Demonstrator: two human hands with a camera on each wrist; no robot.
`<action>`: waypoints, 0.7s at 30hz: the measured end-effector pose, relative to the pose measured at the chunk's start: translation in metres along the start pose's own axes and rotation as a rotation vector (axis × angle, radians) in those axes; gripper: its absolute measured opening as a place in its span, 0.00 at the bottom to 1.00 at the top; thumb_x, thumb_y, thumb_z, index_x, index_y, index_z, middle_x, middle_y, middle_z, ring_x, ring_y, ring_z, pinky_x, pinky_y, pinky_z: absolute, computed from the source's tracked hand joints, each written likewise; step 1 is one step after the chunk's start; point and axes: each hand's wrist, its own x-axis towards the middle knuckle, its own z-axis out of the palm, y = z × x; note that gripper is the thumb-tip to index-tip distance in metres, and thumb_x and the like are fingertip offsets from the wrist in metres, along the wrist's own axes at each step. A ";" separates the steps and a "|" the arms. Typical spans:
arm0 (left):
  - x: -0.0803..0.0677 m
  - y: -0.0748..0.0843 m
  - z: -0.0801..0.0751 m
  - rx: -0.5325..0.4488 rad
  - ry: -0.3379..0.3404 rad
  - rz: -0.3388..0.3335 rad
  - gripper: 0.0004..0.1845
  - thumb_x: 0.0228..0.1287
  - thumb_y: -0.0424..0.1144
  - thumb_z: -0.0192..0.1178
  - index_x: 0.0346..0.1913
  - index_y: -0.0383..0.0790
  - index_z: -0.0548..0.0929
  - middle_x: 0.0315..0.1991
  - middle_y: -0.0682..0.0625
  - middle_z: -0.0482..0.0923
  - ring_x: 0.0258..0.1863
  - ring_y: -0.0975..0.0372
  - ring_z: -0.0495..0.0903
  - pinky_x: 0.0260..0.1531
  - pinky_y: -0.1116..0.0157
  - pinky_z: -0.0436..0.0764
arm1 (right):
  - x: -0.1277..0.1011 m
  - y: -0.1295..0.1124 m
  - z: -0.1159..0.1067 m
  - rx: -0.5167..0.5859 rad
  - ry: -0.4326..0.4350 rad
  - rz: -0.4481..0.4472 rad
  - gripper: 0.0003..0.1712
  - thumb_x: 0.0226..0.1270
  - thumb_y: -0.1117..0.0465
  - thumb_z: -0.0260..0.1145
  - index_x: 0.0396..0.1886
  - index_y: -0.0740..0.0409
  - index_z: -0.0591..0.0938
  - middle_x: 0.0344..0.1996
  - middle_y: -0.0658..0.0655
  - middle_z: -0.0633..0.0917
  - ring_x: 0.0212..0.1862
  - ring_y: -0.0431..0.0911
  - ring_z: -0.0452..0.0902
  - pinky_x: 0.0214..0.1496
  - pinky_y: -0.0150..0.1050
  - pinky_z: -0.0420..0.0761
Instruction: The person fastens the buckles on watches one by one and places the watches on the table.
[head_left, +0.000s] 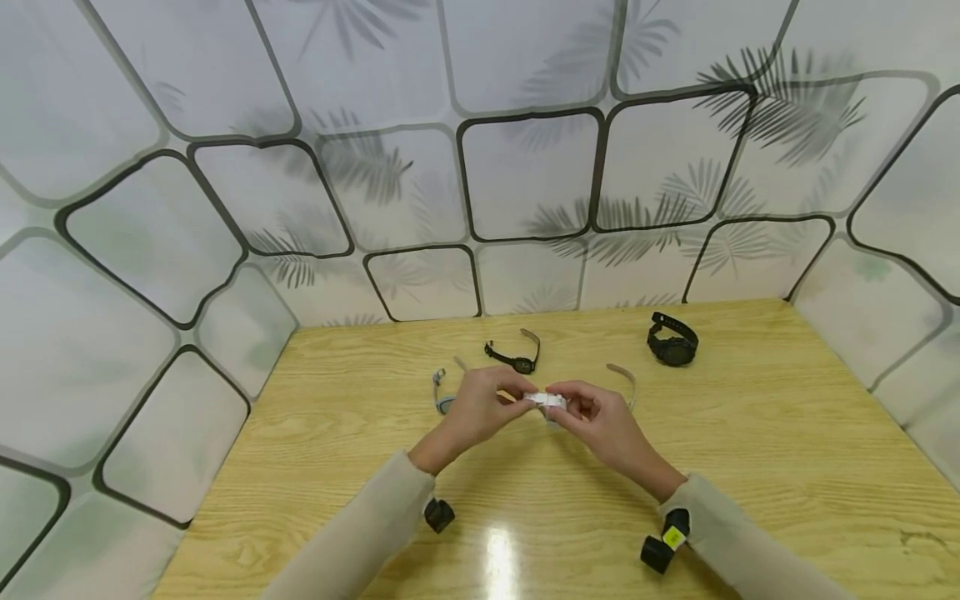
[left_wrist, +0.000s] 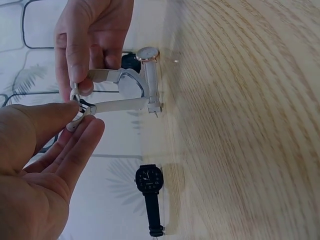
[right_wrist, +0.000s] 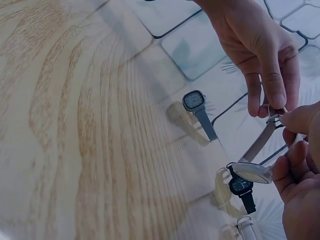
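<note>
Both hands hold a white wristwatch (left_wrist: pixel 131 86) up off the table, its dial hanging below their fingertips. My left hand (head_left: pixel 480 402) pinches the light strap by the buckle (right_wrist: pixel 274 119) between thumb and fingers. From the other side, my right hand (head_left: pixel 596 417) grips the strap close to the same buckle, thumb and fingertips on it. The two strap ends meet there, so the watch forms a loop. Part of the strap is hidden by the fingers.
Behind the hands lie a black watch (head_left: pixel 522 364) and a grey-blue watch (right_wrist: pixel 194 101). A white-strapped watch with a rose-gold case (left_wrist: pixel 147 54) rests past the right hand. A bulky black watch (head_left: pixel 675 350) stands farther right. Patterned fabric walls (head_left: pixel 532 275) border the wooden table (head_left: pixel 360 500).
</note>
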 end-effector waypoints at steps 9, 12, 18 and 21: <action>-0.003 -0.002 -0.002 -0.113 0.012 -0.083 0.08 0.63 0.31 0.72 0.45 0.37 0.91 0.41 0.49 0.87 0.38 0.63 0.87 0.36 0.73 0.86 | 0.000 -0.001 -0.006 -0.009 -0.010 0.043 0.16 0.70 0.58 0.73 0.55 0.55 0.86 0.31 0.52 0.85 0.29 0.46 0.77 0.26 0.32 0.73; -0.004 -0.002 -0.002 -0.130 0.011 -0.090 0.08 0.64 0.30 0.72 0.45 0.37 0.91 0.41 0.49 0.87 0.38 0.62 0.88 0.36 0.72 0.86 | -0.001 -0.002 -0.006 0.006 -0.005 0.057 0.16 0.70 0.58 0.73 0.54 0.56 0.86 0.34 0.52 0.87 0.32 0.51 0.79 0.27 0.32 0.75; -0.002 -0.002 -0.001 -0.123 0.004 -0.069 0.05 0.64 0.29 0.71 0.42 0.36 0.91 0.39 0.47 0.87 0.37 0.59 0.88 0.35 0.73 0.86 | -0.001 -0.003 -0.005 -0.003 0.003 0.068 0.14 0.68 0.58 0.74 0.51 0.54 0.87 0.34 0.52 0.89 0.31 0.54 0.81 0.26 0.32 0.74; -0.001 -0.002 0.001 -0.102 0.005 -0.054 0.04 0.64 0.29 0.71 0.41 0.36 0.91 0.38 0.48 0.87 0.36 0.60 0.87 0.34 0.73 0.85 | 0.000 -0.003 -0.003 -0.012 0.008 0.061 0.15 0.68 0.58 0.74 0.52 0.55 0.87 0.36 0.52 0.90 0.32 0.53 0.82 0.26 0.32 0.75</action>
